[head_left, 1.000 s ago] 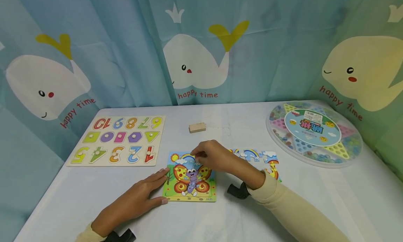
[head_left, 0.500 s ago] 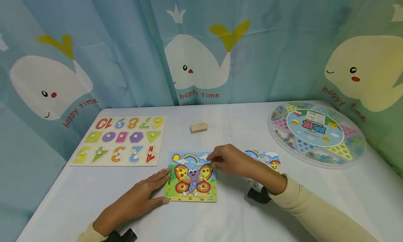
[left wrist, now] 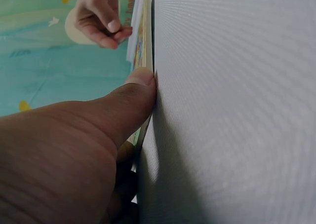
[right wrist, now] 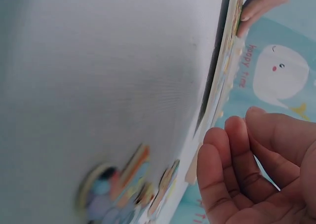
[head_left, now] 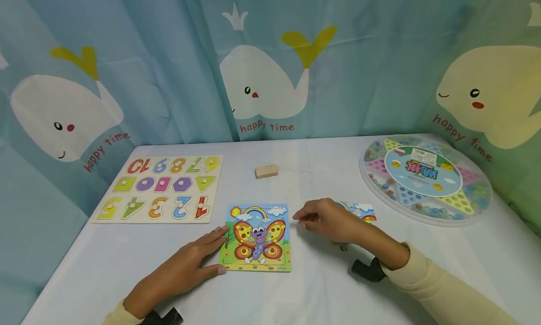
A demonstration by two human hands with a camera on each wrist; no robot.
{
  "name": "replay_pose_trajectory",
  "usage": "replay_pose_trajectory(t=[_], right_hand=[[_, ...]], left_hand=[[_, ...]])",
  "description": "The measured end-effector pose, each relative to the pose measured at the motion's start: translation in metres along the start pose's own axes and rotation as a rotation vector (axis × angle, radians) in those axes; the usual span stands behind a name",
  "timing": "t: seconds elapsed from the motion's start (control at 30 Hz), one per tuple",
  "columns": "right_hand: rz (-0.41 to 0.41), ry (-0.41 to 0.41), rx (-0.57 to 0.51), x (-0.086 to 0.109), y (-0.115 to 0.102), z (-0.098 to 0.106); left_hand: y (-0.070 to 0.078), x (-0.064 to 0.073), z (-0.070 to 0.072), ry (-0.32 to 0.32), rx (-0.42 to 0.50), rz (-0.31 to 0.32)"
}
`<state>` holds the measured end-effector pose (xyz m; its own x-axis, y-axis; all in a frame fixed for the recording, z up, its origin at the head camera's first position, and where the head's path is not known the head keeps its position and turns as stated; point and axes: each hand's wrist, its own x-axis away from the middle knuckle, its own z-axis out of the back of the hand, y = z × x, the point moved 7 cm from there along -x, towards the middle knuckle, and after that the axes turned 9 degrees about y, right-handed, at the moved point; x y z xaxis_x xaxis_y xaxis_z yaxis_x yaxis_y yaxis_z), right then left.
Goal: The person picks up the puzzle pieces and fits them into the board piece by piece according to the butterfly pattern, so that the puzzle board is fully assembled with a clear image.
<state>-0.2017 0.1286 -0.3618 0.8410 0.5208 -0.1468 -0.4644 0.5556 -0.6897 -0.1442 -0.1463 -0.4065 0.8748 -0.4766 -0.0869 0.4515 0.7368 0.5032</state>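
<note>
A butterfly jigsaw puzzle (head_left: pixel 258 238) lies in its square board on the table, its picture looking whole in the head view. At its left edge rests my left hand (head_left: pixel 188 259), fingers extended and thumb against the lower left corner; the left wrist view shows the thumb (left wrist: pixel 133 98) along the board's side. My right hand (head_left: pixel 331 220) hovers just right of the puzzle with loosely bent fingers, and the right wrist view shows nothing between the fingertips (right wrist: pixel 236 128). Beneath and behind that hand lie loose jigsaw pieces (head_left: pixel 364 208), partly hidden by it; some pieces (right wrist: pixel 106 199) show blurred in the right wrist view.
A number and shape peg board (head_left: pixel 148 220) lies at the left. Behind the puzzle sits a small wooden block (head_left: pixel 266 171). At the right back is a round, clear-cased game board with marbles (head_left: pixel 422 172). A whale-print curtain (head_left: pixel 177 81) hangs behind the table.
My right hand has moved from the puzzle's upper middle along its top right corner and off to the right, leaving the rainbow and cloud uncovered. The left hand has stayed at the left edge.
</note>
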Motion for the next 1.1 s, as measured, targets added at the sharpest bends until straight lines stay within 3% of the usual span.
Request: replay_pose_trajectory(t=[0.43,0.7,1.1], right_hand=[[0.056,0.047,-0.025,0.024,0.006,0.021],[-0.005,0.072,-0.046,0.038,0.021,0.029],[-0.045,0.145,0.096,0.050,0.031,0.041]], left_hand=[[0.000,-0.001,-0.001,-0.001,-0.016,0.009],[-0.002,-0.001,-0.001,-0.002,-0.018,-0.003],[-0.001,0.000,0.000,-0.003,-0.003,0.005]])
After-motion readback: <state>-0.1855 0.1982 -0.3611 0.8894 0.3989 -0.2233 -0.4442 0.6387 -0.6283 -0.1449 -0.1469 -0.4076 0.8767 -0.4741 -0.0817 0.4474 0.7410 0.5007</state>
